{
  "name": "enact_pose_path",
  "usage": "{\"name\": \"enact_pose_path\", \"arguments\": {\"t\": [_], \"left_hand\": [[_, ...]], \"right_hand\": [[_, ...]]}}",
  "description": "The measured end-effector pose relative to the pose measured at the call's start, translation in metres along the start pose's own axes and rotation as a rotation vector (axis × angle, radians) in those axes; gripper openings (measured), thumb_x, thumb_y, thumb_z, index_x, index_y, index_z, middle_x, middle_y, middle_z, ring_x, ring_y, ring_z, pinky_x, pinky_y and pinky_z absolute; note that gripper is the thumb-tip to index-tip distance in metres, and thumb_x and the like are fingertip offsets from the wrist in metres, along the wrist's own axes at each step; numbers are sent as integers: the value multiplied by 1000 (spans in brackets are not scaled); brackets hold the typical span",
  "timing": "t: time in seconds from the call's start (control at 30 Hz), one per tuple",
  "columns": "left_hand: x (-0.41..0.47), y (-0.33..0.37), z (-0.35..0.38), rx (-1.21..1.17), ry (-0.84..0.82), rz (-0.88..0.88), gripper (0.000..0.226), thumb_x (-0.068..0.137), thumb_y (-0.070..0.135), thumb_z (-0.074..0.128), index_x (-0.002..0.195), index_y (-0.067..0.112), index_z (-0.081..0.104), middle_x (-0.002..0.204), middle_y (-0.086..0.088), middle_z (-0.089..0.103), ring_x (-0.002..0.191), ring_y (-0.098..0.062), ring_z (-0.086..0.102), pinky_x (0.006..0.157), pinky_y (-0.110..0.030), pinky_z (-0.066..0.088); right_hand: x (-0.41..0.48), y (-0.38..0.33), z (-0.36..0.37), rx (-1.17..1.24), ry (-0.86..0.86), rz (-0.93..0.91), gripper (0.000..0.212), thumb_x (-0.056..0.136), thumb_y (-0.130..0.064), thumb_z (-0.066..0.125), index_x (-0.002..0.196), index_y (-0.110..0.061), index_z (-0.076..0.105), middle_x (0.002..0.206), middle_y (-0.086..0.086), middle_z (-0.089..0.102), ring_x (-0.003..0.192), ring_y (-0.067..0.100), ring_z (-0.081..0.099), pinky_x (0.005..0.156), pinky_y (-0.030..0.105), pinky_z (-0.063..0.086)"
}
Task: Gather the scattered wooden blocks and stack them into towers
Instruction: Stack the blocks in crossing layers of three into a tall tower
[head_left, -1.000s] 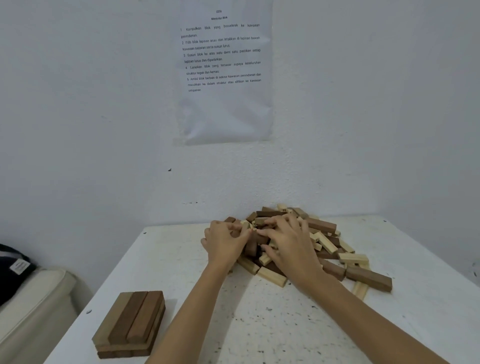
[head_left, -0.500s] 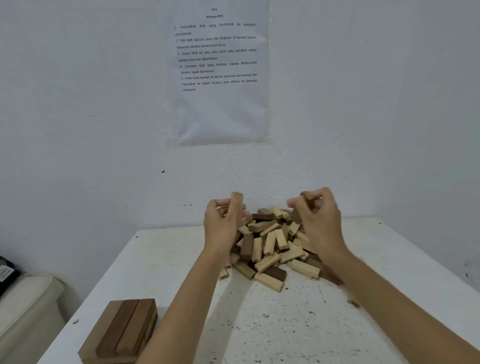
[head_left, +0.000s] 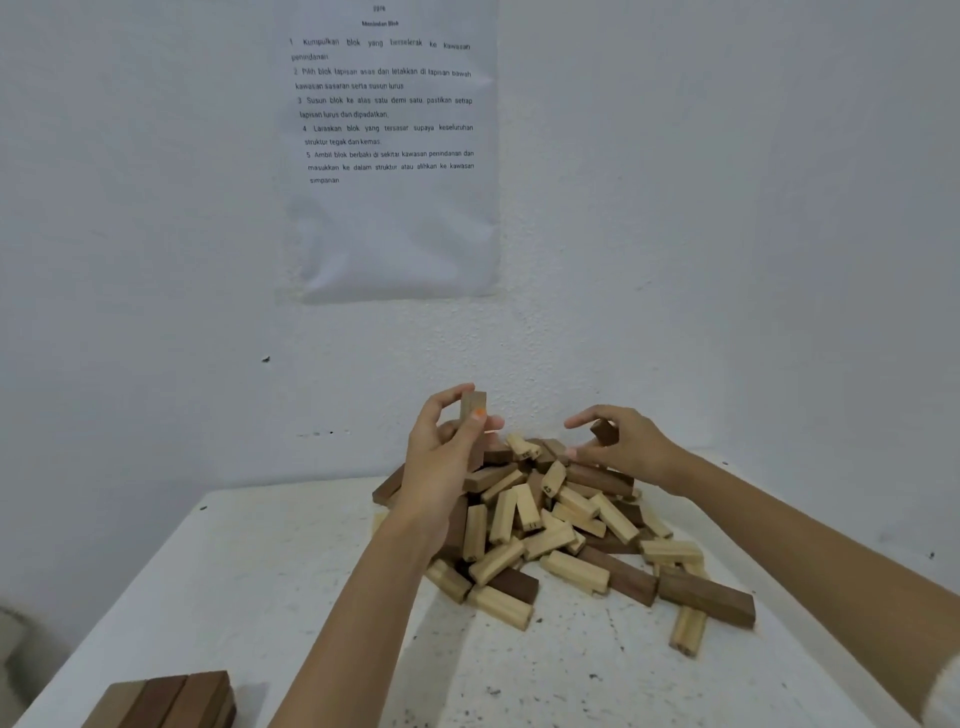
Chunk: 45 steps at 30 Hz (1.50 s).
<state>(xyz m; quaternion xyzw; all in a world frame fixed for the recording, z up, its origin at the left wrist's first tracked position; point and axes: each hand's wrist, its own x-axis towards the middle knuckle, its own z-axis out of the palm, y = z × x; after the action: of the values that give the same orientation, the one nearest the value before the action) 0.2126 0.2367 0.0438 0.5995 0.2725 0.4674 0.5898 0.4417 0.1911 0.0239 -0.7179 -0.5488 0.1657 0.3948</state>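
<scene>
A heap of light and dark wooden blocks (head_left: 550, 525) lies at the back of the white table (head_left: 291, 597), against the wall. My left hand (head_left: 441, 467) is raised over the heap's left side and grips a brown block (head_left: 471, 410) held upright. Over the heap's right side, my right hand (head_left: 631, 447) holds a small dark block (head_left: 604, 432) between thumb and fingers. A low stack of brown blocks (head_left: 171, 701) sits at the table's front left corner, cut off by the frame edge.
A printed instruction sheet (head_left: 389, 150) hangs on the white wall behind the table. One long dark block (head_left: 706, 597) and a light block (head_left: 688, 631) lie loose at the heap's right front. The table's left edge drops off beside the stack.
Both hands went from pressing into the heap to lifting off it, each with a block. The heap spread out a little.
</scene>
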Motion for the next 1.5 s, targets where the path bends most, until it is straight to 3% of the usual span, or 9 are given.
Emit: {"name": "enact_pose_path", "arguments": {"t": [0.23, 0.43, 0.6, 0.7, 0.9, 1.13, 1.27, 1.43, 1.5], "left_hand": [[1, -9, 1, -26, 17, -10, 25, 96, 19, 56, 118, 30, 54, 90, 4, 75, 83, -5, 70, 79, -24, 49], [2, -13, 0, -46, 36, -22, 24, 95, 18, 57, 116, 28, 55, 86, 3, 75, 78, -4, 69, 90, -29, 51], [2, -14, 1, -43, 26, -20, 28, 93, 16, 60, 120, 25, 56, 89, 1, 75, 79, -5, 70, 78, -21, 51], [-2, -13, 3, -4, 32, -11, 31, 92, 16, 62, 122, 24, 58, 98, -5, 72, 75, 0, 69, 63, -10, 49], [-13, -2, 6, 72, 59, 2, 26, 90, 18, 64, 112, 33, 62, 110, -1, 61, 93, -7, 61, 49, -3, 43], [-45, 16, 11, 42, -56, -66, 25, 88, 13, 66, 111, 23, 64, 91, 0, 66, 84, -8, 69, 65, -15, 54], [-67, 24, 7, 127, -124, -92, 27, 87, 19, 69, 113, 21, 64, 98, -3, 68, 78, -2, 69, 59, -13, 50], [-95, 38, -5, 153, -156, -70, 30, 86, 10, 68, 116, 13, 63, 85, 0, 64, 77, -9, 68, 62, -20, 54], [-108, 40, -10, 201, -201, -91, 31, 87, 8, 67, 117, 10, 62, 89, -6, 63, 79, -13, 67, 62, -21, 55]], "right_hand": [[18, 1, 13, -56, -16, 23, 40, 77, -34, 80, 109, -16, 67, 75, -13, 47, 72, 3, 45, 61, 15, 33], [22, 5, 18, 76, 44, 165, 45, 70, -32, 86, 108, -16, 67, 116, -1, 54, 113, 16, 49, 97, 30, 43], [10, -2, 14, 0, 258, 60, 34, 76, -18, 80, 105, -12, 65, 82, -1, 60, 76, 10, 56, 66, 18, 42], [0, -11, 8, 65, 326, 2, 27, 79, -6, 73, 105, -14, 66, 77, 1, 64, 71, 11, 58, 62, 14, 43], [-33, -39, -6, 270, 274, -76, 19, 85, -9, 71, 101, -19, 68, 84, 4, 69, 76, 12, 62, 73, 21, 50], [-86, -71, -10, 518, 165, 9, 10, 89, -7, 67, 96, -12, 71, 82, 2, 71, 73, 13, 65, 58, 18, 47], [-118, -80, -3, 568, 94, 37, 11, 89, -6, 66, 98, -9, 70, 74, 2, 68, 62, 12, 58, 55, 17, 47], [-152, -82, 12, 593, 25, 75, 13, 88, -8, 67, 100, -11, 70, 81, 3, 70, 75, 19, 62, 79, 34, 54], [-163, -83, 18, 593, 14, 84, 14, 88, -8, 68, 102, -10, 70, 76, 0, 69, 74, 20, 59, 73, 27, 53]]}}
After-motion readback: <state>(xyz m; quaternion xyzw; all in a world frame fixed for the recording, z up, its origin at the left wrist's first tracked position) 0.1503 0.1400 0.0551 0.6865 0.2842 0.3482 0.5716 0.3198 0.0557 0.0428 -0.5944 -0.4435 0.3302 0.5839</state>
